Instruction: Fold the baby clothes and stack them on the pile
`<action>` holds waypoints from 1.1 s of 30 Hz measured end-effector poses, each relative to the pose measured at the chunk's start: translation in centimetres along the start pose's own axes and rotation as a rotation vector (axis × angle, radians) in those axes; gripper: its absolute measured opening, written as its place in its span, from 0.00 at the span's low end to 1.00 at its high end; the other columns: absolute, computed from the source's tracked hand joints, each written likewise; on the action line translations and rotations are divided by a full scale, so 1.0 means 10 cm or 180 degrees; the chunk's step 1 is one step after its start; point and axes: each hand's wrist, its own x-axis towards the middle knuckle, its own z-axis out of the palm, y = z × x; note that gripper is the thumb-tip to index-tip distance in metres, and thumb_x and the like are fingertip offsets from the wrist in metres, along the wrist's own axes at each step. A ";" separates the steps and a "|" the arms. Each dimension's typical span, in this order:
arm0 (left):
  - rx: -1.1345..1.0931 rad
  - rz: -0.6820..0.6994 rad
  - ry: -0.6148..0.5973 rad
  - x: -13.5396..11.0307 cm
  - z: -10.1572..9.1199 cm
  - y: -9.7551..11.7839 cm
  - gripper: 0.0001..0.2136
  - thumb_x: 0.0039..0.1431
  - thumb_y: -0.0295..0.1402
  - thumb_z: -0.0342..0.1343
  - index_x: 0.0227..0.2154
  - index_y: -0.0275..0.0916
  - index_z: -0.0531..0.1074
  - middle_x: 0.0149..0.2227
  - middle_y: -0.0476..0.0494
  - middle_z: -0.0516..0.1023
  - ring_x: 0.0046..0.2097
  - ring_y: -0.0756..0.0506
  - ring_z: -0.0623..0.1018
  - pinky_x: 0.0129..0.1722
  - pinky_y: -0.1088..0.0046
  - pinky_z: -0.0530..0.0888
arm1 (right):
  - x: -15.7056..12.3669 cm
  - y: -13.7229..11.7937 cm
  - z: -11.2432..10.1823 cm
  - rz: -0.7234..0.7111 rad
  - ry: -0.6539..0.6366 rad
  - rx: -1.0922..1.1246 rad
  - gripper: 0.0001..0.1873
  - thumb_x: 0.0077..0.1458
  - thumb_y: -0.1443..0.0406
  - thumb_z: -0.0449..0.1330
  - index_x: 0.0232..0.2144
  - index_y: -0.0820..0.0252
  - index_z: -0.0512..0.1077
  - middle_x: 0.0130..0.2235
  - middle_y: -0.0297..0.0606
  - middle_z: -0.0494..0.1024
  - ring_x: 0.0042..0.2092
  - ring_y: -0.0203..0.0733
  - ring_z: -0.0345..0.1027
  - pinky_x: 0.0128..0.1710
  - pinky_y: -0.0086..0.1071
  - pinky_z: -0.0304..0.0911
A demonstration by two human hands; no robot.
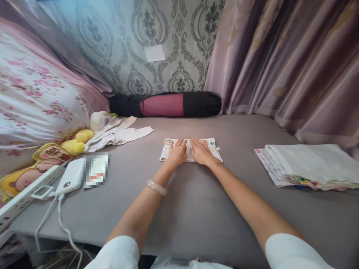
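A small white printed cloth, folded into a flat rectangle, lies in the middle of the grey-covered surface. My left hand rests palm down on its left half, fingers stretched out. On the right half lies my right hand, also flat with the fingers extended. The two hands are side by side with a narrow gap between them. Part of the cloth is hidden beneath them. A small white tag sticks out at its right edge.
Folded cloths are stacked at the right. On the left lie a crumpled pale garment, a white power bank, a power strip with cables, and plush toys. A black and maroon roll lies along the wall.
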 end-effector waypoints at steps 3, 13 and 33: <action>0.0123 -0.0051 -0.0065 0.13 0.11 0.07 0.24 0.65 0.30 0.37 0.64 0.36 0.55 0.67 0.36 0.57 0.68 0.40 0.55 0.65 0.47 0.49 | 0.10 -0.05 0.09 0.0083 -0.0091 -0.0042 0.30 0.64 0.64 0.40 0.65 0.71 0.53 0.68 0.49 0.51 0.69 0.49 0.40 0.67 0.49 0.33; 0.0180 -0.0036 -0.0436 0.15 0.28 -0.04 0.26 0.68 0.38 0.31 0.65 0.35 0.54 0.68 0.38 0.54 0.69 0.38 0.53 0.66 0.47 0.47 | 0.14 0.03 0.23 0.0117 -0.0417 0.0032 0.31 0.64 0.61 0.37 0.67 0.63 0.51 0.69 0.43 0.49 0.69 0.49 0.39 0.67 0.52 0.31; 0.0162 0.0047 -0.0517 0.29 0.36 -0.13 0.26 0.69 0.40 0.31 0.66 0.39 0.53 0.68 0.43 0.54 0.68 0.40 0.53 0.66 0.50 0.50 | 0.15 0.15 0.28 0.0160 -0.0212 0.0025 0.29 0.66 0.61 0.38 0.65 0.64 0.55 0.68 0.42 0.54 0.68 0.48 0.43 0.66 0.50 0.34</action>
